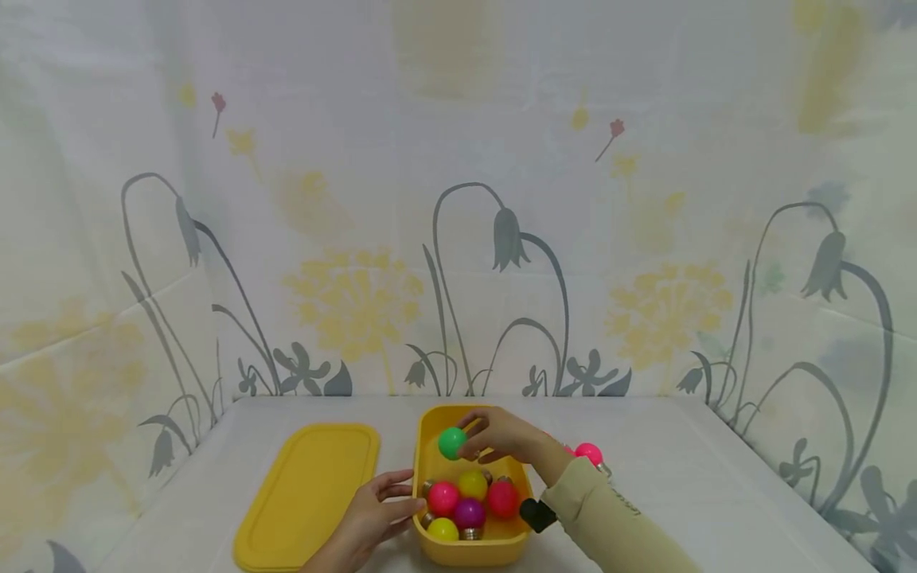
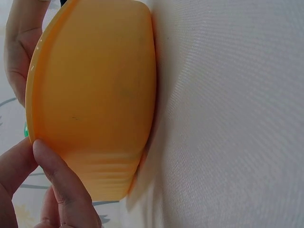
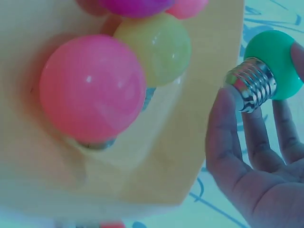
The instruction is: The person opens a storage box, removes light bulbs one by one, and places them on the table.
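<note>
Green bulb held up over the yellow box

The glossy green round bulb with a ribbed silver metal screw base (image 3: 268,66) is in the right hand (image 1: 501,436), seen from the head over the far end of an open yellow plastic box (image 1: 473,554). Its long axis lies roughly sideways in that view, globe to the left and base toward the palm. The right hand pinches it, one fingertip at the end of the base and another digit against the globe, the remaining fingers apart.

The left hand (image 1: 376,513) pinches the box's left rim between thumb and finger. The box is smooth, round-cornered and longer away from the person than across. Gathered in its near half are a pink bulb (image 1: 443,498), a dull yellow bulb (image 1: 473,483), a reddish-pink bulb (image 1: 503,500), a purple bulb (image 1: 469,512) and a bright yellow bulb (image 1: 443,529), their bases pointing various ways.

Left of the box, a flat yellow lid with rounded corners (image 1: 311,489) lies slanting on the white table (image 1: 709,477). A hot-pink bulb (image 1: 589,454) rests right of the box, beyond the beige sleeve (image 1: 609,513). Behind hangs pale flower-printed fabric (image 1: 458,119).
</note>
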Demonstrator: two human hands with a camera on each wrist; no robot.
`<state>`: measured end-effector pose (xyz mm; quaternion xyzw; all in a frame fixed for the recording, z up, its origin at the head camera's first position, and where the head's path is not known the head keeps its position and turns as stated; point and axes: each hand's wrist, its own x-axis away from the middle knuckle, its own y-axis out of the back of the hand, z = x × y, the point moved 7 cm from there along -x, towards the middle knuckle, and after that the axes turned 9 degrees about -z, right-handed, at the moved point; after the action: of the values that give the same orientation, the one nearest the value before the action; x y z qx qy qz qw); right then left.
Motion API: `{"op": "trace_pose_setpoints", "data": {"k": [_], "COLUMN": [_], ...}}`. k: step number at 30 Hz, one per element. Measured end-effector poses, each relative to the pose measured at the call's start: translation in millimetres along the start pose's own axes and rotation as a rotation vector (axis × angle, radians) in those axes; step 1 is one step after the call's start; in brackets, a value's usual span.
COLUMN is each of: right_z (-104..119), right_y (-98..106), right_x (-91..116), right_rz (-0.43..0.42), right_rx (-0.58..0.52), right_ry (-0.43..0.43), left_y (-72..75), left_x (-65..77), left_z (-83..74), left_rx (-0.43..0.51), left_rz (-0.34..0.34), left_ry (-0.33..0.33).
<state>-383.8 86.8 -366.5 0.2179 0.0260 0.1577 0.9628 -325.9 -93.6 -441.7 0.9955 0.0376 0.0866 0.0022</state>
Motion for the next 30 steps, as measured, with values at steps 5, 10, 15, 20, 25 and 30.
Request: {"op": "trace_pose_setpoints", "data": {"k": [5, 10, 15, 20, 25, 30], "right_z": [-1.6, -5.6, -10.7, -17.6, -23.7, -29.4], "right_y": [9.1, 17.4, 24.5, 32.5, 43.2, 52.8], "right_x": [2.7, 6.2, 14.6, 19.8, 22.6, 26.1], "right_rz": [-0.028, -0.049, -0.073, -0.11, -0.179, -0.23], "right_rx": [0.007, 0.008, -0.005, -0.006, 0.006, 0.029], "right_ry": [-0.009, -0.007, -0.024, -0.028, -0.036, -0.044], "left_y": [1.8, 2.1, 0.6, -0.1, -0.3, 0.1], "left_x": [-2.0, -2.7, -1.7, 0.3, 1.4, 2.3], "left_z": [1.1, 1.5, 1.1, -0.2, -0.9, -1.4], "left_rx": [-0.017, -0.019, -0.012, -0.009, 0.001, 0.007], "left_rz": [-0.017, -0.019, -0.007, -0.005, 0.001, 0.009], "left_ry": [0.016, 0.025, 0.02, 0.007, -0.004, -0.019]}}
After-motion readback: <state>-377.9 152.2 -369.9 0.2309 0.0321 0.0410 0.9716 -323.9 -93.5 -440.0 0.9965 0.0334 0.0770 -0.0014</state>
